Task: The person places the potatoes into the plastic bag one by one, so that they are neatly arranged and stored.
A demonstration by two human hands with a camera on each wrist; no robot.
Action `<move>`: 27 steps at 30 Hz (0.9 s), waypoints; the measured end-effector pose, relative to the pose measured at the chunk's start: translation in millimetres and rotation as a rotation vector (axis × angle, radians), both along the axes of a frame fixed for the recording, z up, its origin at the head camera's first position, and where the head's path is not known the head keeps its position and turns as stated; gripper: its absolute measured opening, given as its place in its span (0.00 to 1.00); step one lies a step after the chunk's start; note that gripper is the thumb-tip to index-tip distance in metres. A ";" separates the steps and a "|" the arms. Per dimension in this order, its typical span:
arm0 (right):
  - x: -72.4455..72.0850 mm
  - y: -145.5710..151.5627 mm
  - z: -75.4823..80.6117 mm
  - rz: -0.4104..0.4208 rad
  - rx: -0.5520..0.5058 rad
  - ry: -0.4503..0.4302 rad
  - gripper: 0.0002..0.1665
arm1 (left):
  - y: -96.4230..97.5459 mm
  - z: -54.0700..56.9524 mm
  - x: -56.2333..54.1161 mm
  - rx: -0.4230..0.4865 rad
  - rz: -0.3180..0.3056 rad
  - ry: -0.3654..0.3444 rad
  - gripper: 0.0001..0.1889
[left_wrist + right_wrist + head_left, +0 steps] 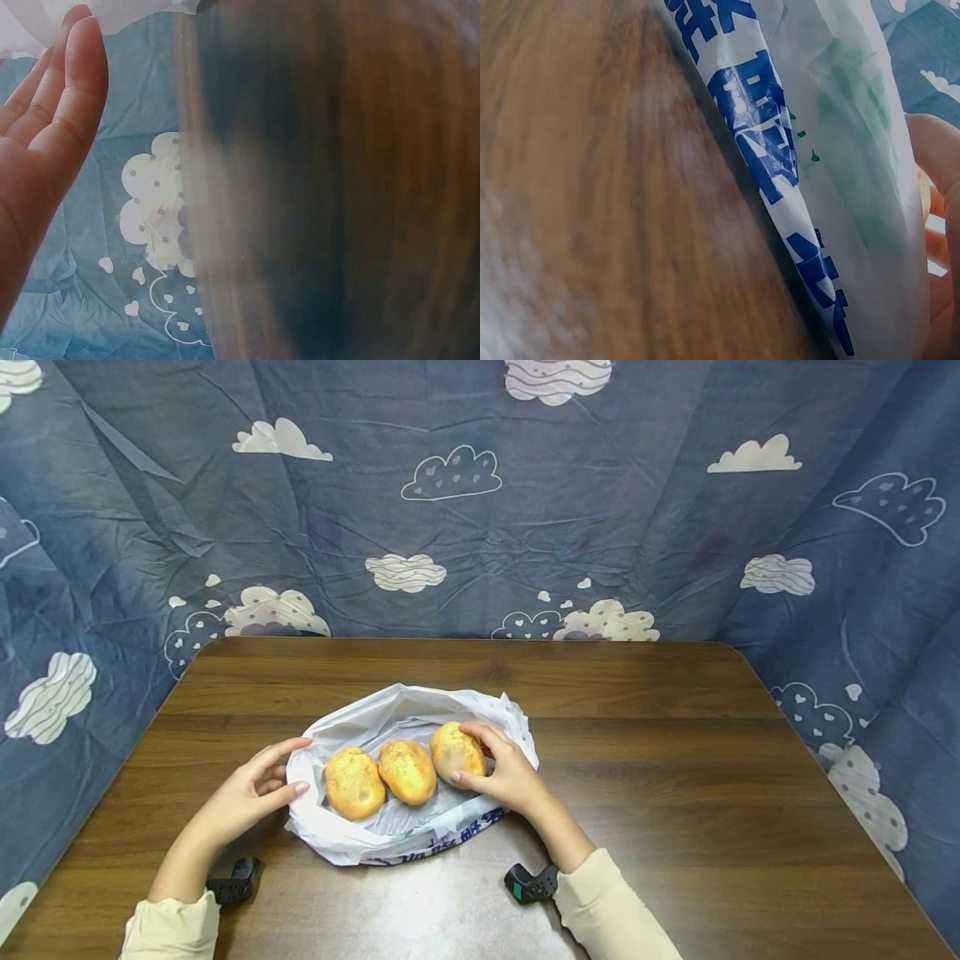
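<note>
A white plastic bag (341,852) lies on the table with its mouth spread wide. Three yellow-brown potatoes sit in a row inside it: a left potato (354,782), a middle potato (407,772) and a right potato (453,753). My right hand (510,772) reaches over the bag's rim and grips the right potato between thumb and fingers. In the right wrist view the bag's side (855,142) hides most of that potato. My left hand (251,789) is at the bag's left rim, fingers loosely extended and touching it. Its fingers (82,75) look fairly straight in the left wrist view.
The brown wooden table (637,735) extends right of and behind the bag. Black devices are on both wrists, a left one (236,881) and a right one (531,885). A blue cloud-patterned curtain (600,527) hangs behind the table and along its sides.
</note>
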State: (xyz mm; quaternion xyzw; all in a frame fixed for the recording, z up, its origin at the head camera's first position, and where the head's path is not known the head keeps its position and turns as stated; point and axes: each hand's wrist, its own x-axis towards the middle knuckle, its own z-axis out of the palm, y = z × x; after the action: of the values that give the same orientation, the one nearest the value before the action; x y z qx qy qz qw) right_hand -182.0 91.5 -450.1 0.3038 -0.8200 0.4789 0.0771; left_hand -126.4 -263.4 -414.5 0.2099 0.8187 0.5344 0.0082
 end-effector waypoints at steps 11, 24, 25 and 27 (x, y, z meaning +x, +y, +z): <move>-0.4 -1.0 -0.5 0.022 -0.005 0.010 0.35 | -0.2 -0.2 1.0 -0.007 0.007 -0.007 0.28; 0.6 -0.9 4.0 0.014 -0.040 0.107 0.27 | -0.6 -2.1 -0.6 -0.002 0.001 -0.006 0.28; 1.0 -1.1 5.0 0.014 -0.049 0.107 0.27 | -0.7 -2.2 -0.6 -0.002 0.001 -0.007 0.28; 2.0 -1.8 7.5 0.013 -0.066 0.115 0.26 | -0.9 -2.4 -0.6 -0.002 0.002 -0.005 0.28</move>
State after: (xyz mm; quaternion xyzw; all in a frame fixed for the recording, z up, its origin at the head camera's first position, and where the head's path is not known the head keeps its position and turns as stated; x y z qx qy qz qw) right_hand -180.0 89.7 -442.6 0.3336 -0.7960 0.4879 0.1309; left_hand -127.0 -264.3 -416.9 0.2077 0.8194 0.5341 0.0102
